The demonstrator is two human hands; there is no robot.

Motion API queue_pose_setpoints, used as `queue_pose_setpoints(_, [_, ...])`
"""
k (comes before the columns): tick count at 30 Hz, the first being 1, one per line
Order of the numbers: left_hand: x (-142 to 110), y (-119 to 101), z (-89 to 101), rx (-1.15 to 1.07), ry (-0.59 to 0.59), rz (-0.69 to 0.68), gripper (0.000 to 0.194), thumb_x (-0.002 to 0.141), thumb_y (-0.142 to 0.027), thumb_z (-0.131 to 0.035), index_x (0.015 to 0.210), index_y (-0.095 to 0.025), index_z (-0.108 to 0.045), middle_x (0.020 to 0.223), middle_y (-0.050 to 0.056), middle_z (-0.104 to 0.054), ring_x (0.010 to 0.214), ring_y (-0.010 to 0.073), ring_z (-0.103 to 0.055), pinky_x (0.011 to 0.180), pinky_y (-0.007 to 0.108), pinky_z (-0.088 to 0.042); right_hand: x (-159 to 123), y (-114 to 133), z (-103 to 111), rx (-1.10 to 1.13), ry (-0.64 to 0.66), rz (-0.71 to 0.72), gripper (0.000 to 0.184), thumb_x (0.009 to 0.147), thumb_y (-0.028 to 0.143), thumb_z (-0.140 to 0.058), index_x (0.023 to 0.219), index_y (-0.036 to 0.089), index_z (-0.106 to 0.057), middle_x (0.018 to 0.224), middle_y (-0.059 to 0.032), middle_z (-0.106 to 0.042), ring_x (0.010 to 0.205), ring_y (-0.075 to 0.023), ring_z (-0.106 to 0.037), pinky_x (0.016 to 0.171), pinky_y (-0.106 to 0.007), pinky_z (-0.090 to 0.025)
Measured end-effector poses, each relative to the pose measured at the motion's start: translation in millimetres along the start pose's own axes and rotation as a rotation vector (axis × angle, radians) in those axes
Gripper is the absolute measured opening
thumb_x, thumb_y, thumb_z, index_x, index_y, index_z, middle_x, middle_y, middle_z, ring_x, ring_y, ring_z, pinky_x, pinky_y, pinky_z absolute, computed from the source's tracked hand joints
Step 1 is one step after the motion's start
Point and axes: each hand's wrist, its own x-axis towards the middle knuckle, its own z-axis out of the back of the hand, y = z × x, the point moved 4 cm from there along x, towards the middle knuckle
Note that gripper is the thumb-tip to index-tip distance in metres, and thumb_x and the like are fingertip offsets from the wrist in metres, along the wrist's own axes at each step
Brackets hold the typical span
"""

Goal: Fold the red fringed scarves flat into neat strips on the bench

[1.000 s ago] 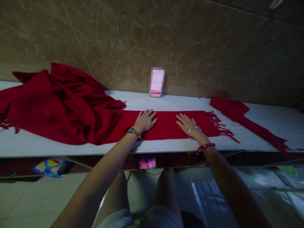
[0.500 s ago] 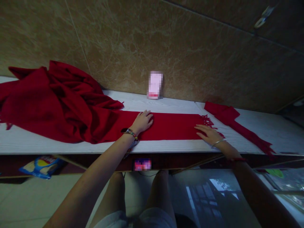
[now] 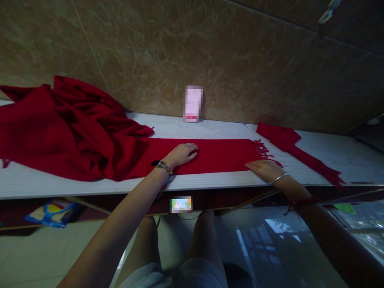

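Note:
A long red scarf (image 3: pixel 219 155) lies along the white tabletop, its right part a flat strip ending in fringe and its left part heaped in loose folds. On the flat strip rests my left hand (image 3: pixel 182 155), palm down, fingers loosely stretched and slightly bent. My right hand (image 3: pixel 264 170) is at the near corner of the fringed end, its fingers drawn together on the scarf's edge; the thumb is hidden. Farther right lies a separate narrow red fringed strip of cloth (image 3: pixel 295 150).
A pink phone-shaped object (image 3: pixel 193 104), blurred out, leans against the brown marbled wall (image 3: pixel 144 48). Under the white tabletop (image 3: pixel 222 129), an open shelf holds a blue snack bag (image 3: pixel 55 213) and a lit, blurred screen (image 3: pixel 181 204).
My right hand has slid right along the scarf to its near fringed corner, and its fingers have come together. The left hand stays on the strip, its fingers turned more to the right.

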Motion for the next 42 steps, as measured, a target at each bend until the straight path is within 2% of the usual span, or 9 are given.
queue_pose_setpoints(12, [2.1, 5.4, -0.6, -0.058, -0.012, -0.038, 0.034, 0.09, -0.027, -0.038, 0.115, -0.016, -0.059, 0.124, 0.007, -0.059, 0.115, 0.0163, -0.053, 0.101, 0.03, -0.038, -7.6, -16.0, -14.8, 0.133, -0.055, -0.083, 0.04, 0.076, 0.006, -0.041, 0.096, 0.023, -0.071, 0.099, -0.0051, -0.073, 0.089, -0.018, -0.068, 0.078, -0.032, -0.055])
queue_pose_setpoints(17, [2.1, 6.3, -1.3, -0.049, 0.003, -0.04, 0.035, 0.09, -0.026, -0.038, 0.116, -0.015, -0.059, 0.126, 0.008, -0.058, 0.117, 0.0159, -0.052, 0.102, 0.028, -0.036, -7.7, -14.6, -2.7, 0.175, -0.175, -0.196, 0.029, 0.08, 0.014, -0.041, 0.09, 0.02, -0.068, 0.093, -0.0069, -0.073, 0.085, -0.0201, -0.069, 0.078, -0.034, -0.055])
queue_pose_setpoints(21, [0.0, 6.4, -3.5, 0.009, 0.078, -0.003, 0.042, 0.092, -0.033, -0.038, 0.128, -0.017, -0.05, 0.139, 0.009, -0.047, 0.129, 0.0193, -0.04, 0.106, 0.035, -0.031, -12.9, -18.4, 8.6, 0.209, -0.267, -0.301, 0.028, 0.081, 0.017, -0.039, 0.088, 0.022, -0.066, 0.092, -0.007, -0.072, 0.084, -0.0211, -0.068, 0.078, -0.036, -0.055])
queue_pose_setpoints(24, [-1.5, 5.8, -4.0, 0.04, 0.133, 0.043, 0.045, 0.093, -0.037, -0.034, 0.134, -0.022, -0.043, 0.145, 0.006, -0.039, 0.134, 0.0196, -0.032, 0.108, 0.039, -0.027, -17.8, -15.9, 5.2, 0.222, -0.238, -0.257, 0.027, 0.08, 0.016, -0.039, 0.082, 0.024, -0.065, 0.087, -0.0061, -0.072, 0.083, -0.0211, -0.067, 0.077, -0.036, -0.054])
queue_pose_setpoints(27, [-2.0, 4.1, -2.9, 0.048, 0.174, 0.055, 0.046, 0.093, -0.039, -0.032, 0.136, -0.024, -0.041, 0.147, 0.004, -0.035, 0.136, 0.0183, -0.028, 0.109, 0.038, -0.023, -22.5, -8.4, -5.3, 0.237, -0.197, -0.168, 0.027, 0.078, 0.014, -0.04, 0.079, 0.022, -0.066, 0.083, -0.0067, -0.072, 0.081, -0.0212, -0.067, 0.076, -0.037, -0.054])
queue_pose_setpoints(29, [-2.3, 4.4, -2.2, 0.044, 0.19, 0.057, 0.046, 0.093, -0.039, -0.032, 0.136, -0.024, -0.04, 0.148, 0.003, -0.034, 0.136, 0.0179, -0.027, 0.109, 0.038, -0.022, -25.4, -4.7, -10.5, 0.238, -0.204, -0.158, 0.029, 0.079, 0.014, -0.039, 0.08, 0.022, -0.066, 0.083, -0.0074, -0.071, 0.082, -0.0216, -0.066, 0.077, -0.038, -0.054])
queue_pose_setpoints(35, [-5.0, 6.5, 0.6, 0.049, 0.165, 0.032, 0.044, 0.092, -0.036, -0.036, 0.132, -0.022, -0.045, 0.145, 0.006, -0.039, 0.133, 0.0191, -0.033, 0.107, 0.036, -0.027, -26.0, -0.4, -8.6, 0.239, -0.216, -0.17, 0.031, 0.079, 0.013, -0.038, 0.08, 0.022, -0.067, 0.085, -0.0073, -0.071, 0.084, -0.0209, -0.066, 0.078, -0.036, -0.055])
queue_pose_setpoints(38, [-1.4, -15.3, 5.7, 0.058, 0.157, -0.064, 0.04, 0.091, -0.033, -0.04, 0.127, -0.019, -0.052, 0.139, 0.009, -0.047, 0.127, 0.019, -0.042, 0.104, 0.032, -0.033, -22.5, -1.8, -4.6, 0.265, -0.197, -0.171, 0.031, 0.078, 0.012, -0.038, 0.078, 0.023, -0.066, 0.082, -0.0057, -0.071, 0.082, -0.0201, -0.066, 0.077, -0.036, -0.055])
queue_pose_setpoints(42, [14.1, -77.6, 9.9, 0.053, 0.164, -0.295, 0.041, 0.09, -0.04, -0.045, 0.126, -0.024, -0.052, 0.138, 0.006, -0.049, 0.127, 0.021, -0.042, 0.103, 0.035, -0.035, -20.5, -10.6, 6.5, 0.29, -0.247, -0.227, 0.031, 0.08, 0.015, -0.036, 0.079, 0.022, -0.066, 0.084, -0.0065, -0.072, 0.081, -0.0201, -0.067, 0.076, -0.036, -0.055])
